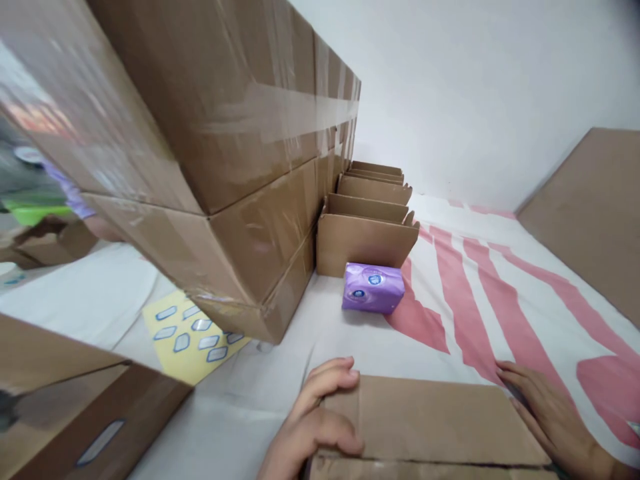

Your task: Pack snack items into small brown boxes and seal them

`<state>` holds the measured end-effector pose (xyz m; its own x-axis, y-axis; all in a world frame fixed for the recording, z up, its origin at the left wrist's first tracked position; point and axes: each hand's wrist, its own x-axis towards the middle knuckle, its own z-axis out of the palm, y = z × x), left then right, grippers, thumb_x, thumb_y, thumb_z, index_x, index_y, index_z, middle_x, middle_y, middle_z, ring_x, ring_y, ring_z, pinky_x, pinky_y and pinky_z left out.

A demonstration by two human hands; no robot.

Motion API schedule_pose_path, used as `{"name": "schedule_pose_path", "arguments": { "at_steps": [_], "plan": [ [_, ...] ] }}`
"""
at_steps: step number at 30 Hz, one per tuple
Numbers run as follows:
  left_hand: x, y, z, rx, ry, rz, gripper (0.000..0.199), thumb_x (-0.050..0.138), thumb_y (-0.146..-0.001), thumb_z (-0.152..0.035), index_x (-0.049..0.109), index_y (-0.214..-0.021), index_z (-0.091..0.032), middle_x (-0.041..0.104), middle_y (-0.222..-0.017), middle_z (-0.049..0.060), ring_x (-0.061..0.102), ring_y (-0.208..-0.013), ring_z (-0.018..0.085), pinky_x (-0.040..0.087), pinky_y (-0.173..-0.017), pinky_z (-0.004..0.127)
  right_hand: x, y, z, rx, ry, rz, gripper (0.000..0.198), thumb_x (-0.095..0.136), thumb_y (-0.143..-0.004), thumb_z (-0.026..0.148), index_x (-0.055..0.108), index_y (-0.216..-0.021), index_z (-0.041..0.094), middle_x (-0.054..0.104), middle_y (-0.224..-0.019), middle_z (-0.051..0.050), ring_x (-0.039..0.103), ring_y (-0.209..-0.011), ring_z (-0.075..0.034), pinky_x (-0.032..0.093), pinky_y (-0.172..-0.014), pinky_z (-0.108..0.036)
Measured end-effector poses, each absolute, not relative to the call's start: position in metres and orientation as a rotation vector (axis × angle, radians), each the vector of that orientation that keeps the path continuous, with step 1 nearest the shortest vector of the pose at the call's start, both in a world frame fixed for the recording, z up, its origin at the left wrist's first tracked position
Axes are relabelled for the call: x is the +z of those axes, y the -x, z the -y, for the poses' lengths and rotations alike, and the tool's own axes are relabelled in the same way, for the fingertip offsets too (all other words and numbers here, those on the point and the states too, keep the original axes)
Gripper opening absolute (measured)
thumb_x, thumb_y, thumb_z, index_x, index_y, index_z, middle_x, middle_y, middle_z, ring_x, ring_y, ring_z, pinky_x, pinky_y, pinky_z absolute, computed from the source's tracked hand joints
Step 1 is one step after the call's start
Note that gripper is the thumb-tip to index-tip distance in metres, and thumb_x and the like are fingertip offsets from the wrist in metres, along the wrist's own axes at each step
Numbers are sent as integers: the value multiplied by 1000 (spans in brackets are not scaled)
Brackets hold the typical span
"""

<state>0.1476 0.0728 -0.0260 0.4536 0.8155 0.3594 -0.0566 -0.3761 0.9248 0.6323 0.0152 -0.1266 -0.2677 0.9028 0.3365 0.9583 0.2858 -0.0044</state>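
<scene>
A small brown cardboard box (440, 417) lies right in front of me at the bottom of the view, its near part cut off by the frame. My left hand (317, 417) grips its left end, fingers and thumb bent over the top edge. Along the right end, my right hand (550, 417) presses with its fingers fairly straight. Beyond the box, a purple soft pack (374, 288) with blue round logos sits on the cloth. It stands just before a row of open cardboard boxes (367, 243).
Taped cartons (250, 133) form a tall stack at left centre. A yellow label sheet (187, 337) lies by its foot, near a labelled carton (100, 413). Cardboard (595, 207) rises at right over the pink-and-white cloth (465, 300). Another person's arm (95, 220) shows at far left.
</scene>
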Motion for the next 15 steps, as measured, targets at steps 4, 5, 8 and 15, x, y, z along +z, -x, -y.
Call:
{"name": "schedule_pose_path", "arguments": {
  "at_steps": [4,5,8,15],
  "plan": [
    [-34,-143,-72,1109,-1776,-561,52,51,-79,-70,62,-108,-29,45,-140,8,34,-136,38,28,-113,55,-123,-630,-16,-225,1727,2278,37,46,-88,37,59,-120,24,63,-123,-11,60,-113,-30,50,-95,-46],
    [-36,-142,-72,1102,-1791,-533,54,50,-80,-71,61,-111,-28,43,-142,9,32,-137,39,27,-113,55,-122,-630,-16,-221,1729,2282,37,45,-88,36,59,-120,23,63,-124,-11,60,-113,-30,50,-95,-46],
    [-38,-141,-72,1093,-1792,-500,47,49,-85,-64,57,-114,-28,37,-146,9,30,-139,36,28,-112,52,-119,-627,-17,-248,1704,2303,36,44,-89,35,58,-119,22,64,-122,-12,61,-111,-29,49,-95,-46],
    [-22,-142,-69,967,-1768,-545,49,51,-84,-64,53,-111,-23,32,-146,14,25,-141,37,31,-109,50,-116,-622,-18,-338,1643,2343,35,46,-89,36,58,-118,19,65,-118,-14,62,-107,-29,52,-89,-46]
  ]
}}
